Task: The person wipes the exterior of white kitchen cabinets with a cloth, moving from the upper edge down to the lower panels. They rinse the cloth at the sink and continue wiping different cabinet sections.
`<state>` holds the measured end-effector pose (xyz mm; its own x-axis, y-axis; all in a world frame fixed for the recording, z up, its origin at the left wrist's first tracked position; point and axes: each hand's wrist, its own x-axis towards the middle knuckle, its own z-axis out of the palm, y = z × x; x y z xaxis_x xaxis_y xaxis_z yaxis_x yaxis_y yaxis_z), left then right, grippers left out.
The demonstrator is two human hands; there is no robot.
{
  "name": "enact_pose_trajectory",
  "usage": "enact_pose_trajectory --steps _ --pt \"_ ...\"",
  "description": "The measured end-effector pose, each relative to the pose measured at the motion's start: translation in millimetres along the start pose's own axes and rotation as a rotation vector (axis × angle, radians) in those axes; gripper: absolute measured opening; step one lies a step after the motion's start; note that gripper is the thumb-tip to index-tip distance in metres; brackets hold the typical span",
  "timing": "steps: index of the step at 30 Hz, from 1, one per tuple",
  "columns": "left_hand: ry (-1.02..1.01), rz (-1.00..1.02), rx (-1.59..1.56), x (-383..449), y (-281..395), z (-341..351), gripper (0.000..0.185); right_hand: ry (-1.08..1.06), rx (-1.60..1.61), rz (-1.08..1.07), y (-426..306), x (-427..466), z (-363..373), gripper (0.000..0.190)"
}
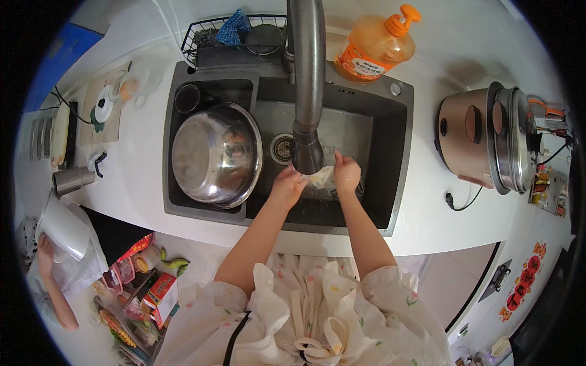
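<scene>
Below the dark metal faucet, my left hand and my right hand grip opposite sides of a pale, wet, thin item with yellowish marks. The faucet head covers part of it, and water splashes around it, so its exact kind cannot be told. Both hands are inside the right basin of the dark sink, to the right of the drain. An upturned stainless steel bowl rests over the left basin, beside a dark cup.
Behind the sink stand a wire rack with a blue mesh scrubber and an orange soap pump bottle. A rice cooker is at right. At far left, another person's hand holds a white container.
</scene>
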<state>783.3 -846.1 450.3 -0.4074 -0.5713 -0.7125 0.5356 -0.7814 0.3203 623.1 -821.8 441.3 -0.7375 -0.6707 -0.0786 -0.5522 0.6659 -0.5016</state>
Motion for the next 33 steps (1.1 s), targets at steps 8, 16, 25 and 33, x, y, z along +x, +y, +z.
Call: enact_pose_trajectory --steps 8,16,25,33 --pt "0.373 0.030 0.074 8.6 18.4 -21.3 0.031 -0.525 0.992 0.218 17.6 -37.5 -18.6 0.013" --pt "0.042 0.169 -0.061 19.9 12.6 -23.8 0.030 -0.810 0.810 0.117 29.1 -43.9 -10.0 0.033" --pt "0.057 0.074 0.050 23.6 17.7 -15.9 0.021 -0.754 0.857 0.112 5.5 -35.6 24.4 0.013" --pt "0.163 -0.400 -0.022 43.0 -12.7 -53.1 0.036 -0.436 0.311 -0.180 -56.6 -49.3 -22.9 0.029"
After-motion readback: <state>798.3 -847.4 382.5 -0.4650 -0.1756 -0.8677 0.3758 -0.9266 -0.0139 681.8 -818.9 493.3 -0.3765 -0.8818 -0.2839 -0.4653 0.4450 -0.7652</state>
